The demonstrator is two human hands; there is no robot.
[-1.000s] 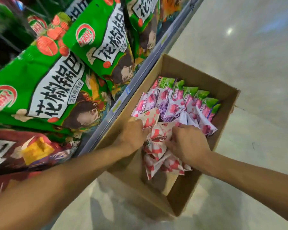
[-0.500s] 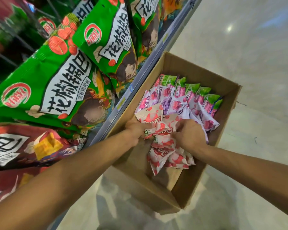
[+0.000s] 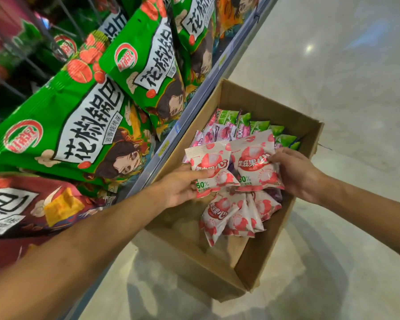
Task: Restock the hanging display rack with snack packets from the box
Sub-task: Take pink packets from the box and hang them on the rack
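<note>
On a pale shop floor, the box (image 3: 238, 262) sits beside the rack (image 3: 194, 107); each hand's fingers pinch one white packet (image 3: 209, 166) just above it, so picking is underway, and next comes lifting them to a hook.

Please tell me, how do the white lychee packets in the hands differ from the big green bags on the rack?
The white lychee packets are small; the green bags are far larger. The packets are white with pink fruit and red labels; the bags are green with a cartoon figure. The left hand and right hand hold packets over the cardboard box; the bags hang on the rack. Both are sealed snack packs with Chinese print.
</note>
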